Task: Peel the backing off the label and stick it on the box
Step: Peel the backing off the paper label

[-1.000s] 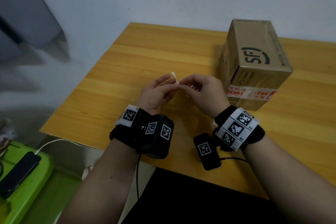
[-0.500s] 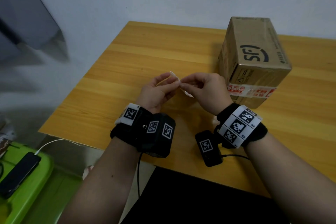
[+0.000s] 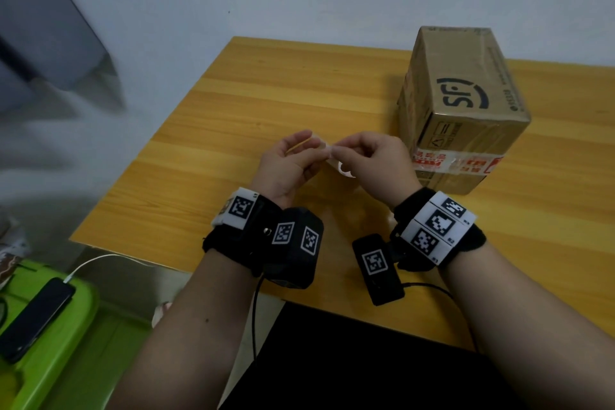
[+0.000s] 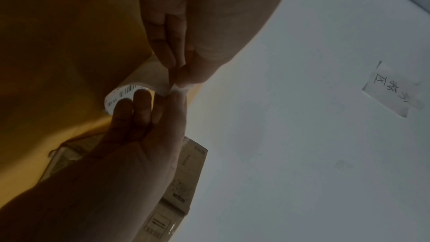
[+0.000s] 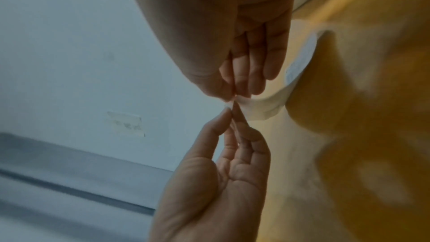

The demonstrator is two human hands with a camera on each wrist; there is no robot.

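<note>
A small white label (image 3: 344,170) with a barcode (image 4: 123,93) is held over the wooden table (image 3: 266,93), between both hands. My left hand (image 3: 318,152) pinches its top corner with thumb and forefinger. My right hand (image 3: 340,151) pinches the same corner from the other side, fingertips almost touching the left's. The rest of the label curls down under the right hand (image 5: 267,108). I cannot tell whether label and backing have parted. The brown cardboard box (image 3: 466,103), sealed with red-printed tape, stands upright just right of the right hand.
The table's left and near edges are close to my wrists. A green bin (image 3: 66,343) at lower left holds a black phone (image 3: 33,319) on a white cable. A pale wall runs behind the table, with a taped paper note (image 4: 391,89) on it.
Both hands stay pinched together at the same spot. The label's corner no longer sticks up above the fingertips, and more of the label now hangs below the right hand.
</note>
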